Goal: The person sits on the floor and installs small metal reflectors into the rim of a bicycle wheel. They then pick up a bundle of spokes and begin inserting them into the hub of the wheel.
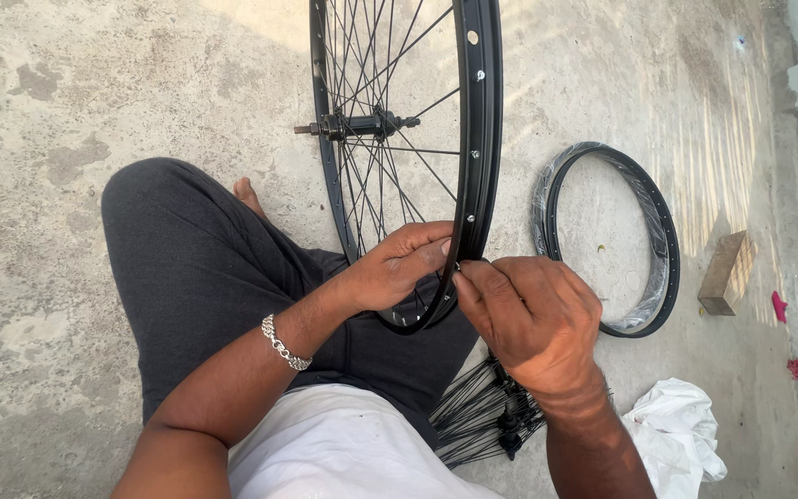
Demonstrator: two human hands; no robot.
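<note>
Left hand grips the stiff, light rim at its edge, right fingers pinch maybe a nipple.

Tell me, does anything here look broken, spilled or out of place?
Nothing looks broken or spilled. The spoked wheel stands upright, held at its rim by the left hand and right hand. A bare rim, a wooden block and a white cloth lie loose on the concrete floor.
</note>
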